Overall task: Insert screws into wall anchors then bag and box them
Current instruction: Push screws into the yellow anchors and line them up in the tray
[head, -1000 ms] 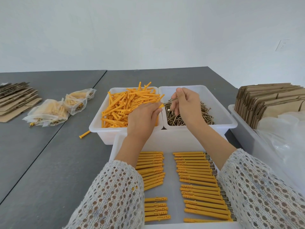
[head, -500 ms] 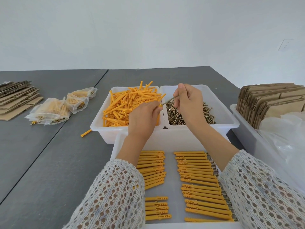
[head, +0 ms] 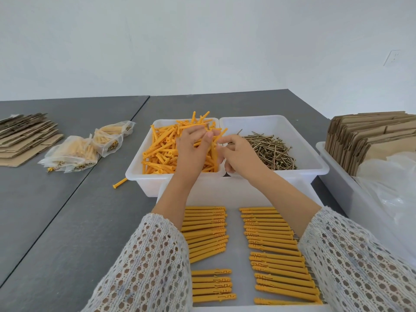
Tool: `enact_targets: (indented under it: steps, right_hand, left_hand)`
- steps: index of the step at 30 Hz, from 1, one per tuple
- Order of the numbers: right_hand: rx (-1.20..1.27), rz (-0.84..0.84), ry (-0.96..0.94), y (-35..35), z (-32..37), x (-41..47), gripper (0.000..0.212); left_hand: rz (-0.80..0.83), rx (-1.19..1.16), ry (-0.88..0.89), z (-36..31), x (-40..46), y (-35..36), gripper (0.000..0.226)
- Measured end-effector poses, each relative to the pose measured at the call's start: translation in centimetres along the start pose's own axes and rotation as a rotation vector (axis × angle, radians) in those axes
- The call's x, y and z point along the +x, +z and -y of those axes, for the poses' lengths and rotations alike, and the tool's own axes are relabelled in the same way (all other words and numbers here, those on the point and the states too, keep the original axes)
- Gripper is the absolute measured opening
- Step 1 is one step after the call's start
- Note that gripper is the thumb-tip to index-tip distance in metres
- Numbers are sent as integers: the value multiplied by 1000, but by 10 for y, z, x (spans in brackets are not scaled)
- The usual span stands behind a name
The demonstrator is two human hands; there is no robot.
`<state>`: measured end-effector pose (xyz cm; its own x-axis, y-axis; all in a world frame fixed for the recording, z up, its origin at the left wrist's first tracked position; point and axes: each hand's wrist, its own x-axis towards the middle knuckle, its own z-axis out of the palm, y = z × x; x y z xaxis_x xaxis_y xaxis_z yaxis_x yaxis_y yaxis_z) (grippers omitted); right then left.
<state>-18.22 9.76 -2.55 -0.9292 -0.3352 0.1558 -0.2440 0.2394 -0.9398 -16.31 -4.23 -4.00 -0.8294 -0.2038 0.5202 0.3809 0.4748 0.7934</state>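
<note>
Your left fingers [head: 203, 134] were pinched on an orange anchor [head: 208, 135] with a screw head showing at its far tip; half a second before, your right hand had still been holding that screw slanted toward the anchor's mouth. So the screw had gone in, or nearly, and one more pair was probably close to ready for the rows in front of you.

Your right fingers [head: 227, 140] had let go and come down just right of the left fingertips, index extended toward the anchor, the others loosely curled and holding nothing that I could make out. Just beyond them lay the loose screws [head: 270, 152] in the right bin [head: 315, 165].

Your left hand [head: 193, 149] hovered over the heap of empty anchors [head: 166, 152] in the left bin [head: 139, 176], wrist bent up. Your right hand [head: 240, 154] sat over the wall between the two bins, and both forearms ran back toward you over the tray [head: 234, 244] of finished anchors [head: 270, 239].

Well left of your left hand lay filled bags [head: 72, 154] and flat cardboard [head: 24, 140]; well right of your right hand stood more folded cartons [head: 369, 136].
</note>
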Motion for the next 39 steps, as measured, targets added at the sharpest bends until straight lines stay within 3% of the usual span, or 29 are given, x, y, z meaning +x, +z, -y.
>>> enact_targets:
  steps: [6,8,10,13,15,17,19,26,29,32,36,39]
  right_hand:
    - [27,107,-41,8,10,-8,19]
    - [71,145,-52,8,16,-11,19]
    - [49,311,-55,3,24,-14,17]
    - [-335,680,-39,1,31,-24,18]
    - [-707,813,-69,11,27,-34,25]
    - [-1030,841,-134,28,20,-44,34]
    - [-1200,828,-197,43,16,-55,41]
    - [-1372,760,-398,78,9,-85,42]
    - [-1356,738,-403,81,4,-83,34]
    - [-1294,794,-342,79,5,-79,21]
    - [-1146,819,-290,69,15,-74,28]
    - [-874,883,-250,35,35,-57,41]
  left_hand:
    - [307,-448,-258,-5,0,-6,36]
    - [299,-528,-328,-4,3,-8,48]
    - [172,-666,-446,1,6,-10,61]
    - [-63,-912,-632,7,11,-16,62]
    - [-125,-963,-678,9,12,-18,59]
    - [-137,-979,-692,11,13,-18,57]
    - [-132,-965,-692,11,13,-17,55]
    - [-114,-946,-679,10,13,-16,46]
    - [-119,-813,-655,8,12,-10,34]
    - [-97,-449,-561,5,12,0,23]
    - [-40,-8,-295,8,3,7,23]
    - [-39,281,-200,12,4,7,21]
